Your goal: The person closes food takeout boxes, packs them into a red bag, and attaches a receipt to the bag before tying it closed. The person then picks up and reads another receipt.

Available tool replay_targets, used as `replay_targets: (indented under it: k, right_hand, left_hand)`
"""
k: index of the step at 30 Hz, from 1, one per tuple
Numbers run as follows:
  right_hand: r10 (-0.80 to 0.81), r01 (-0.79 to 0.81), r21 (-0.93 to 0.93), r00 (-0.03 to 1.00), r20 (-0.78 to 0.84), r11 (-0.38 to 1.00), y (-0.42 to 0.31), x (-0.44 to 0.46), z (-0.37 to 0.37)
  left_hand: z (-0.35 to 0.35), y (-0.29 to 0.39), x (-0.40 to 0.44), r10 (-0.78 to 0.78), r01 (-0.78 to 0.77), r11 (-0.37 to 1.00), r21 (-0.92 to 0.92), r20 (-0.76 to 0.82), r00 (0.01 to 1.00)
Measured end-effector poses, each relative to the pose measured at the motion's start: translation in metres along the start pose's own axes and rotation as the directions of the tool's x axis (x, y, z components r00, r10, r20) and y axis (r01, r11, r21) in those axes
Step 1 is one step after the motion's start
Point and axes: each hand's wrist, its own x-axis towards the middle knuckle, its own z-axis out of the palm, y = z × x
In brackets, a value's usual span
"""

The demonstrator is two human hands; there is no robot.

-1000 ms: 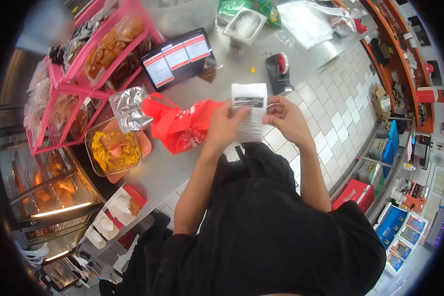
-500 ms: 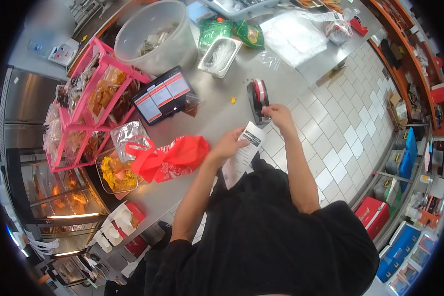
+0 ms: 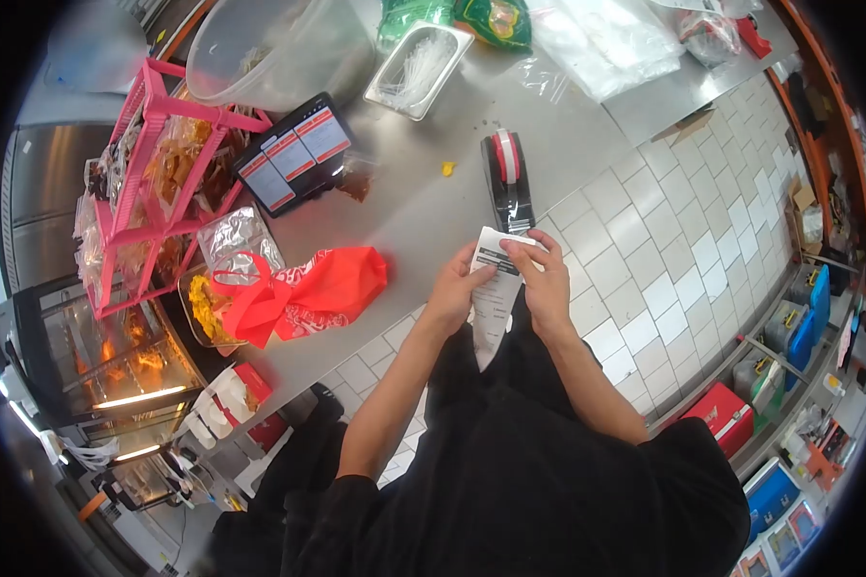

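A long printed paper receipt (image 3: 492,313) hangs in front of my body at the counter's edge. My left hand (image 3: 450,296) pinches its left side, thumb across the print. At the upper right corner, my right hand (image 3: 546,287) closes on the same receipt; whether a bit of tape is between those fingers cannot be made out. Just beyond both hands, a black tape dispenser (image 3: 496,197) with a red-and-white roll stands on the counter. To the left lies a red carrier bag (image 3: 332,293) with its handles knotted.
A tablet (image 3: 296,159) stands beside pink racks (image 3: 135,192) of packets. Behind are a big clear tub (image 3: 279,58), a metal tray (image 3: 443,48) of thin white items and plastic bags (image 3: 606,38). Foil (image 3: 241,240) and a food container (image 3: 197,313) sit left on the steel counter (image 3: 414,212).
My right hand has left the tape dispenser and come to the receipt's top corner. The receipt now hangs between both hands. The view has shifted slightly.
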Motion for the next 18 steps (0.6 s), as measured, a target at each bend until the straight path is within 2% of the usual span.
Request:
replay_targets:
  k: [2,4,6,8,16,18]
  right_hand:
    - [0.007,-0.007,0.008,1.0,-0.003,1.0,0.01,0.001,0.003]
    - [0.01,-0.01,0.015,1.0,-0.01,1.0,0.02,0.002,0.006]
    - [-0.119,0.116,-0.043,0.991,-0.067,0.992,0.028,0.001,0.007]
    - [-0.1,0.099,-0.031,0.993,-0.06,0.995,0.034,0.002,0.008]
    - [-0.135,0.14,0.065,0.988,-0.076,0.988,0.033,0.007,0.007]
    - [0.148,-0.146,0.43,0.989,0.03,0.891,0.024,0.009,0.002]
  left_hand:
    - [0.003,-0.002,-0.003,0.009,-0.005,0.985,-0.17,0.02,1.0]
    - [0.002,-0.004,-0.004,0.005,-0.006,0.986,-0.165,-0.005,1.0]
    - [0.002,-0.007,-0.002,0.001,-0.005,0.987,-0.159,-0.024,1.0]
    - [0.004,-0.01,0.001,0.04,-0.043,0.999,-0.027,-0.073,0.996]
    - [0.009,-0.01,-0.007,0.069,-0.062,0.993,0.1,-0.065,0.996]
    - [0.008,-0.013,-0.01,0.089,-0.083,0.991,0.108,-0.055,0.994]
